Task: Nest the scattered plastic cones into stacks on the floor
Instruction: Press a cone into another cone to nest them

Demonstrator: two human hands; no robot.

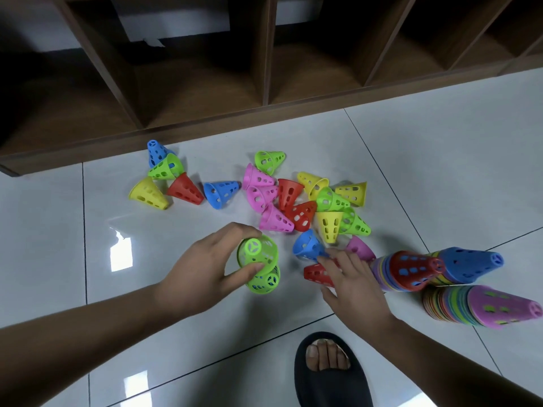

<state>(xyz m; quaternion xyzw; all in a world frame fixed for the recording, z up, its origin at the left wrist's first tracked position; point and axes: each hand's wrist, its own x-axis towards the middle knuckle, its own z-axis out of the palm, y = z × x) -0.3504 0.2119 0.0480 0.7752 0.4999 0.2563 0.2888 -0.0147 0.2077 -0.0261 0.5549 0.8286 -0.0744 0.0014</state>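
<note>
Green cone point(258, 252) gripped in the left hand's point(202, 268) curled fingers sits left of the blue cone point(307, 248), which the spread right hand point(352, 284) touches.

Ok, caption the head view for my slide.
Left hand grips two green cones while right hand reaches over a red cone, beside stacks lying on tiled floor.

A brown wooden shelf point(205, 124) runs along the far side. Boards split it into open boxes that look dark inside. A white patch point(176, 20) with a ragged bottom edge shows at the back of a box on the far left. Near us, a bit to the right, a black slipper point(332, 389) has bare toes point(326, 355) poking out.
</note>
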